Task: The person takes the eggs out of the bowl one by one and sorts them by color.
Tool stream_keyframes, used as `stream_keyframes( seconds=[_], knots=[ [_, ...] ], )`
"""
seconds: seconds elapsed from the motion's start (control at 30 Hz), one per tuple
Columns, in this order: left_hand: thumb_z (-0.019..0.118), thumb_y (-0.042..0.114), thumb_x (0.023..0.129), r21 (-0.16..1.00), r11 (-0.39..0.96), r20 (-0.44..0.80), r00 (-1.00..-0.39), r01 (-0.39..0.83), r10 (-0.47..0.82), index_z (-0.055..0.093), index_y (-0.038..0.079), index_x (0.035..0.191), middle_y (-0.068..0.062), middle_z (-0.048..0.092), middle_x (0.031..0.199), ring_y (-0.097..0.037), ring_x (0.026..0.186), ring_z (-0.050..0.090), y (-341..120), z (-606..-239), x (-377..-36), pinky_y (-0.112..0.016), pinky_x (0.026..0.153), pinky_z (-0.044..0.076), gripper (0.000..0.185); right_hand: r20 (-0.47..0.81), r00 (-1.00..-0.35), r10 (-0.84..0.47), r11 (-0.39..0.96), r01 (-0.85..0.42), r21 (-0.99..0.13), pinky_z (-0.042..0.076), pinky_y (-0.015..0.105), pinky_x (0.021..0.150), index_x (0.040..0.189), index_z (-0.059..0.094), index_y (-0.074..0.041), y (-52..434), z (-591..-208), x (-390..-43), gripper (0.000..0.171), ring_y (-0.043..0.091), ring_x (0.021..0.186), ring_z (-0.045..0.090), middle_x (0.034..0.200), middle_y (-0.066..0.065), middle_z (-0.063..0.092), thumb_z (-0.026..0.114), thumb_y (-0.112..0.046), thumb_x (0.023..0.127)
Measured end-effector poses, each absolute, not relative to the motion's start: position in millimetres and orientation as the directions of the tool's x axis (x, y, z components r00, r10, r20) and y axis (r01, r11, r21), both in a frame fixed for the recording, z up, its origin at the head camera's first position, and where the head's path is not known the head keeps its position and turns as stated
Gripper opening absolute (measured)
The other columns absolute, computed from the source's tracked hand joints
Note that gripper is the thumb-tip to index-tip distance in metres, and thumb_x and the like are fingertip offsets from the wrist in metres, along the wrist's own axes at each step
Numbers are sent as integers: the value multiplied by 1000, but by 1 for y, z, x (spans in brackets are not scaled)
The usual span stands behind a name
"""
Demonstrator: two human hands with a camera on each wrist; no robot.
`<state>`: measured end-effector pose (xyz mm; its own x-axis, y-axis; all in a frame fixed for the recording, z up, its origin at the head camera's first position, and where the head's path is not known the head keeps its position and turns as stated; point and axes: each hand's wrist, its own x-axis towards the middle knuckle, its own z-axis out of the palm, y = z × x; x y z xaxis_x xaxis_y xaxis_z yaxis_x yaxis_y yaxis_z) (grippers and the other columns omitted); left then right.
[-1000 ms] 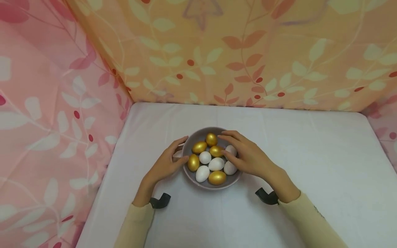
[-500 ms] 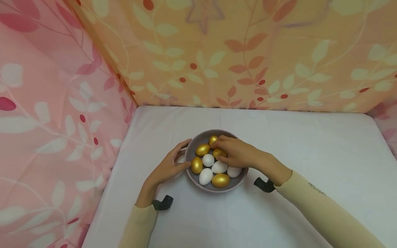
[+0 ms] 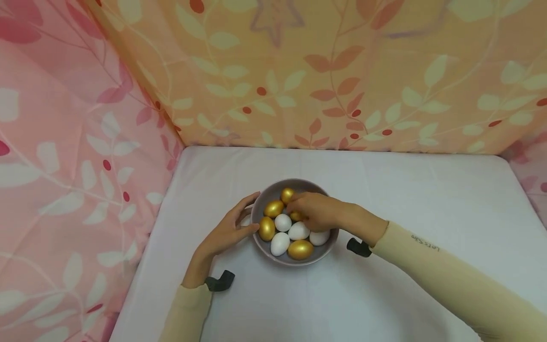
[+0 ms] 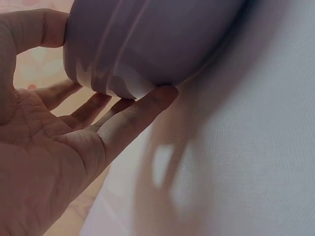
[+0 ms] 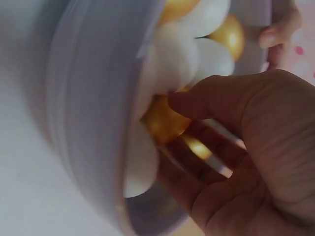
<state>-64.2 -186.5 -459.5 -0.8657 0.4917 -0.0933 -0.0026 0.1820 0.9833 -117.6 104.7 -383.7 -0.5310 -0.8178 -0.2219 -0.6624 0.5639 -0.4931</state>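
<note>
A grey-mauve bowl (image 3: 305,184) of gold and white eggs stands mid-table. My left hand (image 3: 226,232) is at its left side, fingers spread; in the left wrist view the thumb and fingertips touch the bowl's outer wall (image 4: 147,44). Reaching in over the right rim, my right hand (image 3: 322,211) covers part of the contents. In the right wrist view its thumb and fingers grip a gold egg (image 5: 165,123) among the others. White eggs (image 3: 279,244) lie on the near side, beside another gold egg (image 3: 300,249). More gold eggs (image 3: 273,208) line the left and far sides.
A white cloth (image 3: 406,190) covers the table. Floral fabric hangs behind, an orange curtain (image 3: 333,95) at the back and a pink one (image 3: 77,190) on the left. A black wrist mount (image 3: 221,281) sticks out from the left wrist, another mount (image 3: 359,247) from the right.
My right hand has gone from above the bowl's right side down in among the eggs, its fingers closing round a gold one. The left hand stays at the bowl. The head view shifts slightly.
</note>
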Motion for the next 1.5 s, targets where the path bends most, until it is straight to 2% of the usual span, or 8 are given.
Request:
stream_keyframes(
  seconds=[0.17,0.33,0.5,0.87,1.13,1.23,1.37,1.5],
  knots=[
    [69,9,102,984,180,-93,-868,-4,488,30,30,166,-6,34,171,-36,156,40,-187,-460,-63,-44,114,48,78,-221,-496,-840,536,-696,-477,54,36,97,120,75,-9,101,-387,-120,37,18,100,62,117,7,72,67,11,90],
    [68,11,102,984,176,-86,-863,3,497,30,29,167,-7,33,171,-37,156,40,-187,-459,-63,-40,113,49,77,-214,-496,-841,537,-725,-432,57,38,96,123,74,-9,101,-389,-120,34,19,102,67,120,7,72,69,6,93],
    [68,11,103,986,167,-83,-860,2,504,29,29,167,-7,33,171,-37,156,40,-187,-460,-64,-35,112,50,77,-208,-498,-842,538,-740,-404,56,42,98,121,74,-9,102,-385,-118,33,24,101,66,119,9,67,71,5,92],
    [70,13,102,986,164,-71,-863,13,499,30,27,167,-8,34,171,-38,156,40,-190,-460,-63,-55,118,43,77,-176,-531,-829,551,-721,-421,54,46,106,123,70,-8,108,-370,-118,33,29,120,63,130,12,65,75,-1,91],
    [70,10,101,988,151,-90,-860,-15,502,31,29,166,-8,34,171,-38,156,40,-186,-463,-62,-44,113,49,78,-93,-633,-769,572,-615,-542,55,38,93,127,68,-14,127,-375,-108,40,20,103,61,118,4,63,75,-3,89],
    [70,11,101,988,154,-86,-858,-8,507,30,28,166,-8,33,171,-38,156,40,-186,-463,-61,-42,112,50,78,-43,-678,-734,568,-578,-586,54,35,89,129,68,-15,135,-378,-103,41,16,100,61,120,2,63,76,-6,90],
    [70,14,102,985,171,-70,-861,20,504,31,29,166,-5,34,171,-37,155,42,-187,-462,-63,-49,117,45,77,59,-738,-673,540,-544,-642,55,33,82,131,67,-13,150,-380,-98,42,18,96,61,122,1,64,78,-7,91],
    [71,15,102,984,175,-60,-861,34,505,31,29,166,-5,34,171,-36,155,42,-189,-462,-66,-57,120,41,77,145,-801,-581,501,-492,-712,61,34,85,132,64,-12,164,-382,-94,44,18,104,63,126,2,65,80,-5,91]
  ],
)
